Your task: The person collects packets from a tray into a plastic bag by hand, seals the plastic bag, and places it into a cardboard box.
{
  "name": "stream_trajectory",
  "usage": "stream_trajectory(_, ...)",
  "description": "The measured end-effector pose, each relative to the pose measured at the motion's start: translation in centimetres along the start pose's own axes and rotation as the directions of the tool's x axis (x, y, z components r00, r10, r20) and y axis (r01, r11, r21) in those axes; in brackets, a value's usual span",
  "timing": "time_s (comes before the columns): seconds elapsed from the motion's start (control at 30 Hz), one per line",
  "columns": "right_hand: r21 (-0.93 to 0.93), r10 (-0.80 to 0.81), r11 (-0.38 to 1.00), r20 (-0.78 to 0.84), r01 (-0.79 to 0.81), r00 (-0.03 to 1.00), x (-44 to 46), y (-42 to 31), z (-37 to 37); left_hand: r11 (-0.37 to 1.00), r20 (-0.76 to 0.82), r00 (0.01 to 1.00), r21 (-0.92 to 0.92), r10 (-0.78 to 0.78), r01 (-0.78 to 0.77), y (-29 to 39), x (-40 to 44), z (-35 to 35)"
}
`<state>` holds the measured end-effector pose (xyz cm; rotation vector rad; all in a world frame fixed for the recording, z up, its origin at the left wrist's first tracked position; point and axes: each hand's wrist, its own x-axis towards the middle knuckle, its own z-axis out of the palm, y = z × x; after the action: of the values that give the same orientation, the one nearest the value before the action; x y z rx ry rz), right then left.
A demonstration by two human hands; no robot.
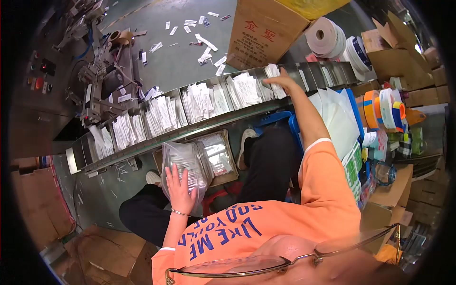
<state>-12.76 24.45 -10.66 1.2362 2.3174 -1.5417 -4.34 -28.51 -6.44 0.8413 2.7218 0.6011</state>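
My left hand (180, 191) lies with its fingers spread on a clear plastic bag (202, 164) full of stacked thin white packets, held near my lap. My right hand (281, 80) reaches to a long metal trough (178, 128) split into compartments. Its thumb and fingers close around a small bundle of white packets (272, 72) standing in one compartment. More white packets (199, 100) stand upright in the compartments to the left. Beside the bag, an open carton (232, 177) holds further packets in clear wrapping.
Behind the trough stand a large brown carton (261, 33) and white rolls (325, 37). Machinery (102, 78) is at the left. Loose packets (206, 45) litter the floor. At the right are a blue crate (354, 114), tape rolls (371, 109) and cardboard boxes.
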Motion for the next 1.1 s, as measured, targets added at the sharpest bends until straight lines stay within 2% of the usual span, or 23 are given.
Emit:
stream_trajectory(0.07,0.069,-0.046,0.997,-0.009,0.046,0.999,2.8,2.7,-0.5,0.999,-0.039,0.999,-0.023,0.022,-0.023,-0.3,-0.1,-0.7)
stream_trajectory(0.13,0.171,-0.102,0.979,-0.061,0.111,0.993,2.3,2.8,-1.9,0.995,-0.165,0.984,-0.060,0.068,-0.079,-0.7,-0.3,-1.7)
stream_trajectory(0.2,-0.035,-0.097,0.995,-0.332,0.091,0.938,-1.1,0.2,-3.6,0.996,-0.286,0.956,-0.044,0.061,-0.077,-1.1,-0.7,-2.6)
stream_trajectory(0.23,-0.078,-0.140,0.989,-0.305,0.122,0.942,0.1,0.3,-5.1,0.998,-0.342,0.938,-0.001,0.062,-0.066,-1.5,-0.9,-3.1)
stream_trajectory(0.3,-0.054,-0.224,0.972,-0.513,0.229,0.829,-1.4,-0.3,-6.8,0.996,-0.374,0.927,0.062,-0.035,0.063,-2.3,-1.2,-3.5)
stream_trajectory(0.33,-0.019,-0.270,0.955,-0.475,0.297,0.837,-0.4,0.1,-8.1,0.987,-0.360,0.926,0.061,-0.115,0.147,-2.9,-1.4,-3.2)
stream_trajectory(0.37,0.058,-0.267,0.946,-0.413,0.318,0.871,0.4,0.3,-8.7,0.980,-0.245,0.955,0.062,-0.167,0.188,-4.4,-1.7,-2.6)
stream_trajectory(0.4,0.206,-0.337,0.884,-0.339,0.419,0.878,-2.5,-1.5,-7.4,0.969,-0.146,0.959,-0.095,-0.242,0.230,-5.4,-1.6,-1.7)
stream_trajectory(0.43,0.446,-0.341,0.819,-0.129,0.361,0.931,-6.8,-4.2,-5.1,0.923,-0.036,0.948,-0.245,-0.316,0.298,-6.8,-1.5,-0.7)
stream_trajectory(0.47,0.579,-0.372,0.752,-0.023,0.316,0.928,-9.8,-5.6,-2.7,0.948,-0.086,0.965,-0.226,-0.250,0.225,-8.0,-1.4,0.3)
stream_trajectory(0.53,0.635,-0.324,0.762,0.197,0.131,0.925,-15.8,-7.6,2.8,0.928,-0.100,0.961,-0.301,-0.259,0.219,-8.1,-0.9,0.6)
stream_trajectory(0.57,0.641,-0.346,0.755,0.213,0.137,0.914,-17.8,-7.2,5.5,0.911,-0.138,0.956,-0.363,-0.260,0.195,-8.0,-0.8,0.6)
stream_trajectory(0.67,0.562,-0.392,0.814,0.340,0.150,0.855,-24.9,-7.4,14.1,0.870,-0.179,0.941,-0.460,-0.287,0.178,-9.0,-1.1,1.1)
stream_trajectory(0.73,0.506,-0.376,0.854,0.434,0.124,0.818,-28.2,-7.5,19.4,0.879,-0.196,0.937,-0.442,-0.289,0.178,-9.4,-1.5,1.0)
stream_trajectory(0.8,0.239,-0.544,0.838,0.432,0.491,0.719,-30.0,-6.8,23.9,0.891,-0.226,0.940,-0.432,-0.257,0.140,-9.9,-1.8,1.4)
stream_trajectory(0.83,-0.058,-0.456,0.826,0.518,0.561,0.724,-31.5,-7.5,24.9,0.893,-0.231,0.940,-0.430,-0.251,0.133,-9.7,-2.0,1.2)
stream_trajectory(0.87,-0.279,-0.500,0.628,0.572,0.727,0.650,-32.1,-7.5,26.7,0.893,-0.231,0.940,-0.430,-0.251,0.133,-9.8,-2.1,1.2)
stream_trajectory(0.9,-0.457,-0.511,0.353,0.637,0.816,0.577,-32.0,-7.1,28.7,0.890,-0.234,0.937,-0.435,-0.258,0.137,-9.9,-2.1,1.4)
stream_trajectory(0.93,-0.503,-0.404,0.257,0.719,0.825,0.565,-31.6,-6.0,30.5,0.887,-0.237,0.936,-0.440,-0.262,0.137,-10.0,-2.1,1.6)
stream_trajectory(0.97,-0.509,-0.407,0.259,0.713,0.821,0.571,-30.7,-3.9,32.1,0.889,-0.237,0.938,-0.439,-0.253,0.128,-10.2,-2.1,2.1)
stream_trajectory(1.03,-0.602,-0.496,-0.018,0.698,0.798,0.516,-30.2,-1.9,33.9,0.919,-0.302,0.935,-0.390,-0.188,0.059,-10.5,-2.0,2.5)
stream_trajectory(1.07,-0.608,-0.358,-0.003,0.742,0.794,0.566,-30.0,-2.7,33.9,0.921,-0.313,0.932,-0.385,-0.180,0.049,-10.5,-1.8,2.2)
stream_trajectory(1.1,-0.610,-0.362,-0.008,0.740,0.793,0.566,-30.3,-3.4,33.4,0.884,-0.288,0.928,-0.460,-0.234,0.080,-9.9,-2.0,1.4)
